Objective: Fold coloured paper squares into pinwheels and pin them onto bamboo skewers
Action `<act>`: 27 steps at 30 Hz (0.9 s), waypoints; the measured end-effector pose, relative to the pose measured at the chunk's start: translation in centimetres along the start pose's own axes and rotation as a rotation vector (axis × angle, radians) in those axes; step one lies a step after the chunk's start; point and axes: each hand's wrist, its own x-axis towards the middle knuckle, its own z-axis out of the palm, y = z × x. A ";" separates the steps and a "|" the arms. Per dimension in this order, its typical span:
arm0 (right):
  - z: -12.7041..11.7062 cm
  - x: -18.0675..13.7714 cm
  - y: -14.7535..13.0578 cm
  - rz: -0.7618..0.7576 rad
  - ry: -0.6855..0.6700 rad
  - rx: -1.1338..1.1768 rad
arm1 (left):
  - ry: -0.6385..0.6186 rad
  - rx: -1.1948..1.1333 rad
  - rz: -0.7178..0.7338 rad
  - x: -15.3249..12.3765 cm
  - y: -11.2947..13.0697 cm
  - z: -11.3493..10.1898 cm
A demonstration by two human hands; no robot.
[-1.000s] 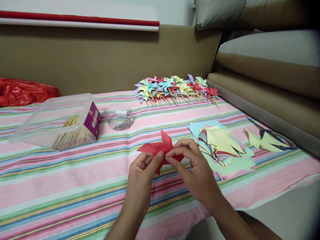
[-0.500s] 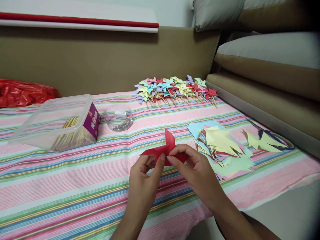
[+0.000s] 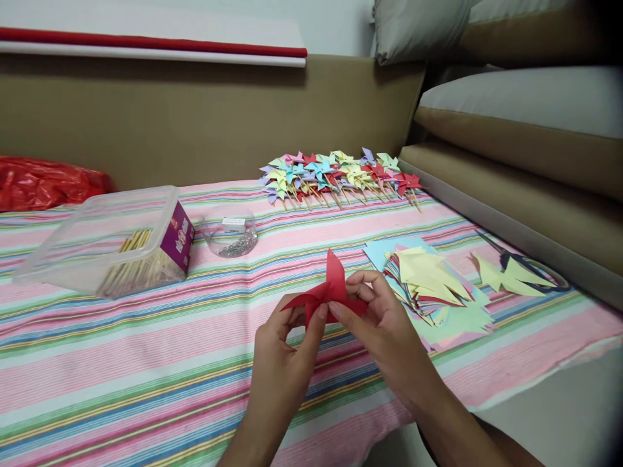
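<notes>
Both my hands hold a red paper pinwheel (image 3: 331, 288) above the striped cloth (image 3: 146, 337). My left hand (image 3: 285, 353) pinches its lower left part between thumb and forefinger. My right hand (image 3: 384, 331) grips its centre and right side with curled fingers. One red flap stands up, another points left. Just to the right lies a stack of cut coloured paper (image 3: 431, 288).
A clear plastic box of wooden sticks (image 3: 109, 243) lies on its side at the left. A small clear tub of pins (image 3: 232, 235) sits beside it. Finished pinwheels (image 3: 341, 175) lie at the back. Scissors (image 3: 525, 263) and yellow paper (image 3: 506, 275) rest at the right, near sofa cushions (image 3: 516, 130).
Both hands have shifted slightly down and right with the red pinwheel. Its flaps have been turned and one now stands more upright.
</notes>
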 end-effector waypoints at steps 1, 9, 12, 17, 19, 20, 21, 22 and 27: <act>0.0 0.0 -0.1 0.007 -0.009 0.008 | -0.003 0.005 -0.004 0.0 0.0 0.0; -0.1 0.2 -0.8 0.025 -0.068 -0.001 | -0.025 0.105 0.037 0.1 0.1 -0.4; -0.2 0.3 -0.9 0.051 -0.088 -0.057 | -0.021 0.148 0.084 0.1 0.0 -0.7; -0.1 0.8 -1.0 0.077 -0.139 -0.094 | -0.014 0.182 0.146 0.2 -0.4 -1.2; 0.0 1.0 -1.1 0.082 -0.145 -0.102 | -0.024 0.175 0.152 0.3 -0.6 -1.4; 0.0 1.1 -1.1 0.086 -0.149 -0.104 | -0.027 0.168 0.152 0.4 -0.7 -1.4; 0.0 1.1 -1.1 0.088 -0.154 -0.105 | -0.030 0.163 0.149 0.5 -0.7 -1.5; 0.0 1.1 -1.2 0.090 -0.160 -0.107 | -0.032 0.159 0.143 0.5 -0.7 -1.5; -0.2 1.1 -1.3 0.097 -0.188 -0.117 | -0.050 0.132 0.121 0.5 -0.6 -1.8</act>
